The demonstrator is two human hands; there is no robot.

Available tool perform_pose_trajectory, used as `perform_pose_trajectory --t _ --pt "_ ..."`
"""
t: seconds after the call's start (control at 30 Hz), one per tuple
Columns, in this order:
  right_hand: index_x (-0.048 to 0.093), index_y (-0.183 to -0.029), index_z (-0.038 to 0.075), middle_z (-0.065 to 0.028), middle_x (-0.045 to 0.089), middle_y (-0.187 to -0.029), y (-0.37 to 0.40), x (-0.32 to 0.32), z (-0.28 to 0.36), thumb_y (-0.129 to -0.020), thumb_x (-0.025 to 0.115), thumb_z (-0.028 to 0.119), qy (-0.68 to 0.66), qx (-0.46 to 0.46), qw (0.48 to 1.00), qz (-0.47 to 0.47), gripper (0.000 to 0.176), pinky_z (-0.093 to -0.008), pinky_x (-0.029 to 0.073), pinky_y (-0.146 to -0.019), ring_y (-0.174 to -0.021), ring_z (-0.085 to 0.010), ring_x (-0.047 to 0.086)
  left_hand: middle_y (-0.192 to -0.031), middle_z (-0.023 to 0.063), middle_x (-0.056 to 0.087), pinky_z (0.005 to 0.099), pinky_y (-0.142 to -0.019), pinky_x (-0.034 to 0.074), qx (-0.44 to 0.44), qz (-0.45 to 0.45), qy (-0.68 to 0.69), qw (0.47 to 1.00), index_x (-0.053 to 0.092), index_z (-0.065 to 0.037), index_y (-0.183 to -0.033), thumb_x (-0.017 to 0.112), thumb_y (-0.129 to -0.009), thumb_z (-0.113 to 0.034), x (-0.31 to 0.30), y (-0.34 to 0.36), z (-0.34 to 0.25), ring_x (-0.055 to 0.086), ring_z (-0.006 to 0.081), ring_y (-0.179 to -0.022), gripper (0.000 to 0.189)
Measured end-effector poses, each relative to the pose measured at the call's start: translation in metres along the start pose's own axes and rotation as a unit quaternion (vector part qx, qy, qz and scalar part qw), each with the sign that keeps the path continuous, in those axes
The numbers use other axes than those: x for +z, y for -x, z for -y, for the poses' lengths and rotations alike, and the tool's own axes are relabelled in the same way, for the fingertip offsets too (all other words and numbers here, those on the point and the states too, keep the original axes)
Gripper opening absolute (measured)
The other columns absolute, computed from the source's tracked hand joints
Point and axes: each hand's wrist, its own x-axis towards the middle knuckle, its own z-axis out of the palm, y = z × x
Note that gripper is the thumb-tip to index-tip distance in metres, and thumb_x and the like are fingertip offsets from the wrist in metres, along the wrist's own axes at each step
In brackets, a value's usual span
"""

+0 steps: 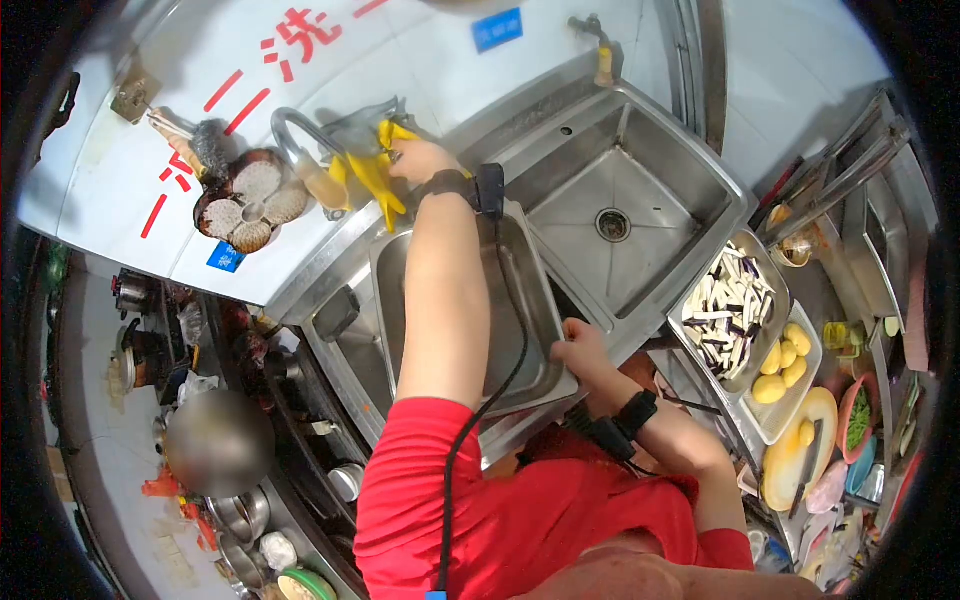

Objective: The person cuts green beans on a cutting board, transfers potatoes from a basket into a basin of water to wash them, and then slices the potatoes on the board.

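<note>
Person in red shirt (560,500) at a steel double sink, both arms out, black device strapped on each wrist. Left hand (425,160) reaches to the back edge, fingers bent at the yellow gloves (372,185) (might be cloth) hanging just beside the curved tap (285,120); fingertips hidden, so can't tell if it grips the gloves, something behind them, or only touches. Right hand (587,350) is at the right-hand side of the metal pan (520,305), narrow grip, thumb and curled fingers closed on the rim. Pan sits in the left sink (345,350), partly hidden under the left forearm; contents, if any, hard to make out. A dark block (336,312) is in the same sink, left of the pan. Black cord (455,480) runs from the left wrist down over the shirt. Right sink (565,195) has its drain (612,225) showing, second tap (602,55) at its back corner. Right of the sinks: tray of eggplant strips (725,315), then peeled potatoes (770,388) in a white basket (812,345), then a yellow cutting board (785,455) with a knife (806,468) and one more potato. Red bowl (846,415) of chopped greens past the board. Red characters (300,40) on the wall behind.
</note>
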Motion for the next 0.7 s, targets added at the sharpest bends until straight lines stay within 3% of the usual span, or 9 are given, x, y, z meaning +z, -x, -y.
perform_pose_trajectory --t 0.03,0.13,0.17,0.23,0.47,0.57,0.63,0.67,0.7 --pt "0.05 -0.073 -0.002 -0.0034 0.047 -0.065 0.002 0.001 0.007 -0.063 0.058 0.005 -0.002 0.001 1.0 0.001 0.014 -0.0295 0.038 -0.056 -0.061 -0.0127 0.043 -0.108 0.0284 0.054 0.0453 -0.083 0.043 -0.045 0.022 0.01 0.999 0.046 0.007 -0.111 0.037 -0.088 -0.042 -0.003 0.0 -0.006 0.053 0.0416 -0.098 0.055" --pt "0.05 -0.073 -0.003 -0.0034 0.048 -0.067 0.005 0.004 0.02 -0.064 0.058 0.005 -0.024 0.001 1.0 0.006 0.015 -0.029 0.038 -0.056 -0.062 -0.0128 0.044 -0.113 0.0243 0.054 0.0427 -0.082 0.043 -0.011 0.112 0.085 0.99 0.045 0.005 -0.115 0.037 -0.089 -0.043 0.005 -0.026 0.013 0.053 0.0379 -0.101 0.055" --pt "0.05 -0.073 -0.003 -0.0034 0.048 -0.067 0.004 0.006 0.02 -0.064 0.058 0.005 -0.032 -0.003 0.999 0.006 0.014 -0.0288 0.038 -0.056 -0.062 -0.0125 0.045 -0.113 0.0243 0.054 0.0427 -0.082 0.043 -0.01 0.114 0.083 0.99 0.045 0.005 -0.115 0.037 -0.089 -0.043 0.004 -0.023 0.011 0.053 0.0379 -0.101 0.055" --pt "0.05 -0.073 -0.003 -0.0034 0.049 -0.067 0.002 0.008 0.015 -0.064 0.059 0.005 -0.042 -0.008 0.999 0.005 0.014 -0.0286 0.039 -0.056 -0.063 -0.0123 0.045 -0.113 0.0196 0.054 0.0396 -0.083 0.045 -0.103 0.108 0.164 0.975 0.045 0.002 -0.117 0.037 -0.089 -0.045 0.002 -0.014 0.003 0.054 0.0325 -0.102 0.055" --pt "0.05 -0.072 -0.001 -0.0016 0.046 -0.064 0.003 0.018 0.011 -0.063 0.059 0.006 -0.048 -0.018 0.999 0.014 0.015 -0.0279 0.037 -0.054 -0.06 -0.0113 0.044 -0.113 0.0143 0.054 0.0377 -0.084 0.044 -0.127 0.051 0.059 0.989 0.041 -0.001 -0.119 0.038 -0.09 -0.044 0.012 -0.03 0.01 0.055 0.0266 -0.101 0.053" --pt "0.049 -0.071 -0.001 -0.001 0.045 -0.063 0.005 0.02 0.01 -0.063 0.059 0.006 -0.054 -0.023 0.998 0.008 0.015 -0.0286 0.036 -0.052 -0.058 -0.0112 0.043 -0.111 0.0168 0.055 0.0387 -0.083 0.045 -0.086 0.076 0.139 0.984 0.037 0.0 -0.118 0.044 -0.09 -0.035 0.014 -0.035 0.02 0.056 0.03 -0.099 0.046" --pt "0.049 -0.07 -0.001 -0.0008 0.044 -0.062 0.009 0.02 0.019 -0.063 0.059 0.006 -0.063 -0.024 0.998 -0.002 0.015 -0.0293 0.036 -0.051 -0.057 -0.0114 0.042 -0.109 0.0226 0.054 0.0414 -0.082 0.045 0.049 0.045 0.006 0.998 0.036 0.001 -0.115 0.051 -0.087 -0.024 0.005 -0.021 0.016 0.055 0.0352 -0.099 0.041" --pt "0.049 -0.07 -0.001 -0.0011 0.044 -0.061 0.013 0.018 0.026 -0.064 0.059 0.006 -0.064 -0.009 0.998 -0.003 0.014 -0.0302 0.036 -0.05 -0.055 -0.0122 0.042 -0.109 0.0226 0.054 0.0414 -0.082 0.045 0.048 0.047 0.005 0.998 0.036 0.001 -0.115 0.051 -0.087 -0.024 -0.002 -0.016 0.01 0.055 0.0352 -0.099 0.041" --pt "0.049 -0.07 -0.001 -0.0014 0.044 -0.061 0.015 0.017 0.029 -0.064 0.059 0.006 -0.066 0.006 0.998 -0.004 0.014 -0.0311 0.035 -0.049 -0.054 -0.0129 0.042 -0.112 0.0247 0.052 0.0436 -0.083 0.044 0.091 0.07 -0.1 0.988 0.034 0.0 -0.112 0.054 -0.085 -0.023 -0.01 -0.013 0.003 0.053 0.0371 -0.102 0.041"
